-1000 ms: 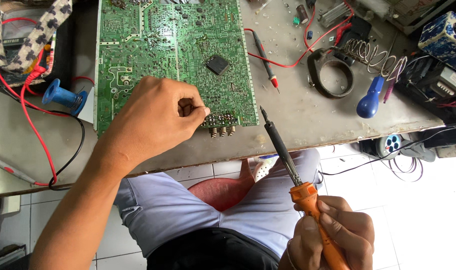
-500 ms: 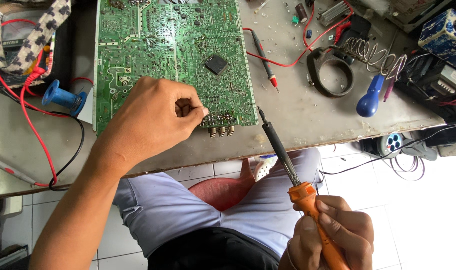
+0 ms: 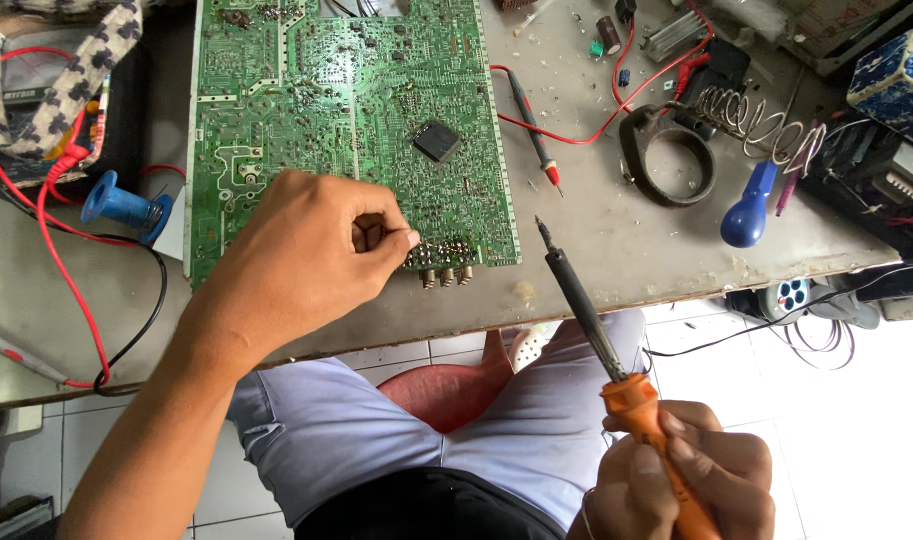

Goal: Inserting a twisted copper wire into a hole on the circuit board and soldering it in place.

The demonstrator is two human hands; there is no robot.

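A large green circuit board (image 3: 346,110) lies flat on the grey workbench (image 3: 596,250), with a black square chip (image 3: 436,142) near its right side and metal jacks (image 3: 444,274) along its near edge. My left hand (image 3: 306,250) rests on the board's near right corner, fingers pinched together just left of the jacks; what it pinches is too small to see. My right hand (image 3: 681,475) hovers over my lap and grips the orange handle of a soldering iron (image 3: 586,315), whose tip points up toward the bench edge, right of the board.
A red-tipped black probe (image 3: 531,125) with a red lead lies right of the board. Further right are a black ring (image 3: 666,150), a coiled wire iron stand (image 3: 741,115) and a blue-handled tool (image 3: 748,210). A blue solder spool (image 3: 121,205) and red leads sit at left.
The soldering iron tip has risen slightly toward the bench edge. My left hand stays pinched at the board's near corner.
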